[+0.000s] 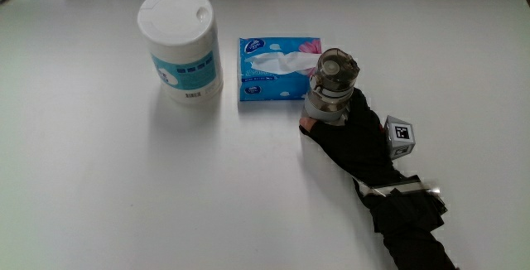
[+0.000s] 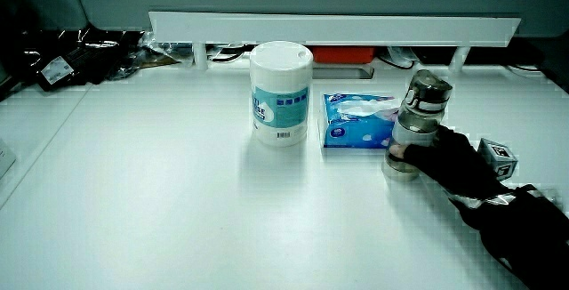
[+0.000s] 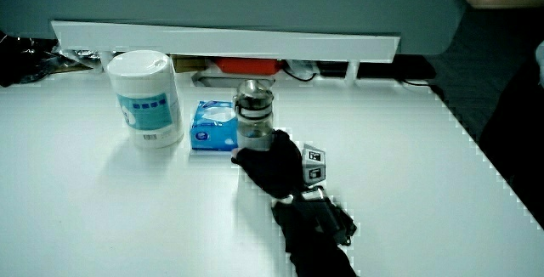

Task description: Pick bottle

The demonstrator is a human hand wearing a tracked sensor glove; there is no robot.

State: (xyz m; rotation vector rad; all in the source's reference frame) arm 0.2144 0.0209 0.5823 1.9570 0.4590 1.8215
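The bottle (image 1: pixel 333 88) is standing upright on the counter (image 1: pixel 99 187), touching or just beside the blue tissue pack (image 1: pixel 277 69), with the white wipes canister (image 1: pixel 180 46) standing well apart past that pack. The hand (image 1: pixel 352 137) is reaching in from the person's side and is wrapping its grip around the bottle's lower body; in both side views the fingers (image 2: pixel 418 152) are curling against the clear wall just above the base. The patterned cube (image 1: pixel 399 136) is riding on the back of the glove.

Assessment: the bottle is appearing rigid, clear-walled with a dark screw cap (image 3: pixel 252 87), and whether it is carrying liquid cannot be told, so its weight is remaining uncertain. The smooth wall is likely slippery against the glove. The low hold is sitting under the bulk of the body, which risks tipping on the lift; a hold nearer mid-body, under the cap's shoulder, is looking steadier. The base is not yet visibly off the counter.
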